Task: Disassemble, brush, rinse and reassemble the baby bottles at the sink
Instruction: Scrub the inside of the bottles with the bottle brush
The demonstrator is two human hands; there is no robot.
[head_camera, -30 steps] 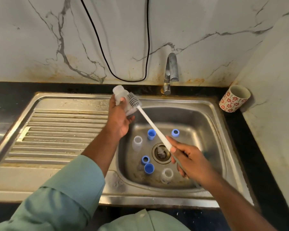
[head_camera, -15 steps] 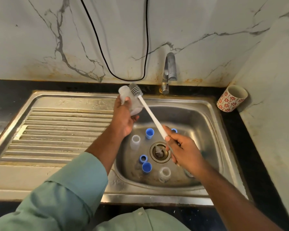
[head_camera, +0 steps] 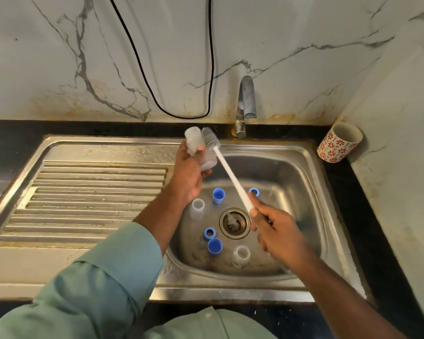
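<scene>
Sink basin (head_camera: 304, 182) lies right of the draining board (head_camera: 96, 192), with the tap (head_camera: 246, 104) behind it and a cup (head_camera: 338, 143) at its far right. Caps (head_camera: 218, 195), rings (head_camera: 209, 233) and bottles (head_camera: 197, 209) surround the drain (head_camera: 235, 223) inside the basin.

The person wears a shirt of a pale grey-green colour, in a plain woven cloth without any pattern. The left sleeve (head_camera: 91, 285) is rolled up below the elbow, and the roll makes a wide folded cuff with a clear edge and some soft creases behind it. The forearm below this cuff is bare. The right arm is bare along all the part that shows, and no sleeve is seen on it. At the bottom edge the shirt front (head_camera: 206, 324) appears, with one small round button of the same pale colour. The left hand (head_camera: 189, 172) and the right hand (head_camera: 277, 231) are bare, without gloves.
</scene>
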